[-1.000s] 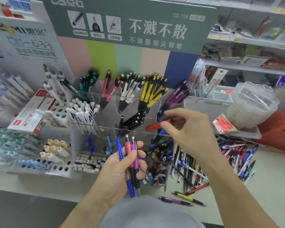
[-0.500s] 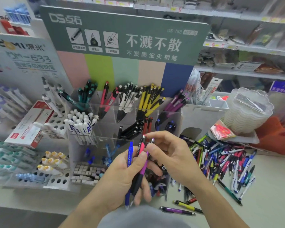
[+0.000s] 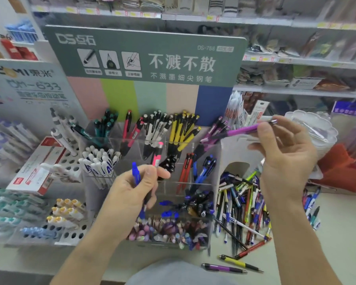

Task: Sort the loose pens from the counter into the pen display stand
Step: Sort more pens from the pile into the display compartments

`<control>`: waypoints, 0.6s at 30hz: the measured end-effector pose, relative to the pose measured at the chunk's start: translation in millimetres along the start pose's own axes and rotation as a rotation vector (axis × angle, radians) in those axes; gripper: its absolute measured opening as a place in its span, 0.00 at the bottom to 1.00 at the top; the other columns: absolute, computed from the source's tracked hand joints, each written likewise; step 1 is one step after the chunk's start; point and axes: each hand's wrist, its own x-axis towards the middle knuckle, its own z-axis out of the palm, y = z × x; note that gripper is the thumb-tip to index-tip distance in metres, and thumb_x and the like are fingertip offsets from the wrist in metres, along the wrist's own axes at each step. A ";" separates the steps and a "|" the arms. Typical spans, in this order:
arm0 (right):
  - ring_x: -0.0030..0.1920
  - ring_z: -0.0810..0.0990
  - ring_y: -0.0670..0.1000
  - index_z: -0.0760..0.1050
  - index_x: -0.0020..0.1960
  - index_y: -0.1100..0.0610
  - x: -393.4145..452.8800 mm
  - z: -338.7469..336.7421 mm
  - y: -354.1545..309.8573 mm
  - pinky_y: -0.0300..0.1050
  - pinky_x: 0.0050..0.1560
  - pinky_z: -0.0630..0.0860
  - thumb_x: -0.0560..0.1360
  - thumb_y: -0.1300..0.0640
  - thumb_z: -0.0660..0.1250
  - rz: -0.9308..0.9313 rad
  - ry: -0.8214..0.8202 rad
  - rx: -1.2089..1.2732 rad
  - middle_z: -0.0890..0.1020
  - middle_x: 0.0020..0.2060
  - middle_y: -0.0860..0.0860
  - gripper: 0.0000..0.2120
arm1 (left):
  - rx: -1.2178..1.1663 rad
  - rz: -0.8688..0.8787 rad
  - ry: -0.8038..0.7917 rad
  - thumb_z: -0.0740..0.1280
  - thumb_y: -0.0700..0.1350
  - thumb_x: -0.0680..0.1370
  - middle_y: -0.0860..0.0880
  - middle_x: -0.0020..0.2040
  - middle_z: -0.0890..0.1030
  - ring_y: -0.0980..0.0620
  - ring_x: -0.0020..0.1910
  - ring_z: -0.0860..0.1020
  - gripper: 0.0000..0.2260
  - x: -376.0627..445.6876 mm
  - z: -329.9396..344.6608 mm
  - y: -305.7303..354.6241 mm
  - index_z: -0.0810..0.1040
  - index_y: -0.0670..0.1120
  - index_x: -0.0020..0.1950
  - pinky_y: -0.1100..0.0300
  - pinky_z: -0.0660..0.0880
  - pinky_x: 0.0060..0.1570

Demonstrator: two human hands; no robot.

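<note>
The clear acrylic pen display stand point(image 3: 195, 145) fills the middle, its compartments holding teal, red, white, yellow, purple, black and blue pens. My left hand point(image 3: 132, 190) grips a blue pen point(image 3: 136, 175) and a pink pen point(image 3: 157, 155) upright in front of the stand. My right hand point(image 3: 284, 153) pinches a purple pen point(image 3: 242, 130) by its top end, its tip pointing left at the purple pens point(image 3: 213, 131) in the top right compartment. A pile of loose pens point(image 3: 243, 204) lies on the counter right of the stand.
A yellow pen point(image 3: 239, 262) and a purple pen point(image 3: 224, 268) lie at the counter's front. White marker racks point(image 3: 70, 214) and a red-and-white box point(image 3: 39, 167) stand at left. A clear plastic tub point(image 3: 317, 128) sits behind my right hand. Shelves run behind.
My right hand took the purple pen out of my left hand's bundle and lifted it up and right toward the purple compartment. My left hand now holds just the blue and pink pens.
</note>
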 end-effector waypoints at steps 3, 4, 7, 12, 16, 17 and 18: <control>0.42 0.85 0.49 0.79 0.55 0.53 8.4 9.8 10.8 0.49 0.42 0.84 0.77 0.61 0.74 -0.224 0.028 -0.184 0.85 0.45 0.46 0.09 | -0.017 0.076 0.089 0.62 0.59 0.76 0.45 0.35 0.72 0.49 0.31 0.71 0.16 7.1 -5.4 17.0 0.84 0.51 0.47 0.59 0.69 0.35; 0.43 0.85 0.49 0.79 0.55 0.51 9.4 13.3 15.1 0.49 0.44 0.83 0.77 0.61 0.74 -0.247 0.000 -0.241 0.85 0.45 0.45 0.10 | -0.069 0.095 0.113 0.61 0.58 0.77 0.46 0.34 0.73 0.50 0.31 0.72 0.15 10.6 -6.9 22.9 0.84 0.50 0.46 0.58 0.70 0.36; 0.43 0.83 0.43 0.82 0.57 0.52 12.6 21.1 33.1 0.38 0.46 0.80 0.76 0.62 0.75 -0.278 -0.173 -0.501 0.84 0.45 0.45 0.11 | -0.101 0.168 0.228 0.59 0.54 0.79 0.49 0.34 0.75 0.53 0.31 0.74 0.14 26.0 -14.5 34.3 0.80 0.47 0.46 0.60 0.72 0.35; 0.40 0.76 0.42 0.82 0.63 0.55 9.8 29.8 50.5 0.33 0.47 0.74 0.77 0.61 0.73 -0.342 -0.263 -0.692 0.77 0.43 0.49 0.15 | 0.135 0.359 0.420 0.62 0.51 0.81 0.53 0.40 0.83 0.57 0.35 0.79 0.08 48.0 -28.7 49.1 0.79 0.49 0.51 0.66 0.76 0.37; 0.39 0.75 0.40 0.82 0.58 0.56 9.5 31.2 47.4 0.30 0.45 0.71 0.76 0.62 0.73 -0.338 -0.249 -0.690 0.77 0.43 0.49 0.11 | 0.386 0.542 0.533 0.64 0.48 0.82 0.54 0.45 0.83 0.59 0.45 0.82 0.07 56.9 -37.1 59.2 0.77 0.47 0.56 0.65 0.78 0.48; 0.39 0.75 0.40 0.82 0.57 0.56 9.1 31.5 46.6 0.29 0.44 0.71 0.76 0.62 0.73 -0.332 -0.252 -0.693 0.77 0.43 0.49 0.11 | 0.467 0.557 0.546 0.64 0.47 0.82 0.55 0.45 0.83 0.59 0.43 0.82 0.07 59.3 -39.7 60.2 0.78 0.47 0.56 0.63 0.77 0.47; 0.38 0.76 0.41 0.82 0.57 0.56 8.5 31.4 46.1 0.30 0.44 0.71 0.76 0.63 0.73 -0.325 -0.255 -0.695 0.78 0.42 0.49 0.10 | 0.559 0.541 0.554 0.65 0.47 0.82 0.57 0.42 0.82 0.57 0.40 0.81 0.06 61.9 -41.8 60.9 0.78 0.48 0.57 0.62 0.76 0.44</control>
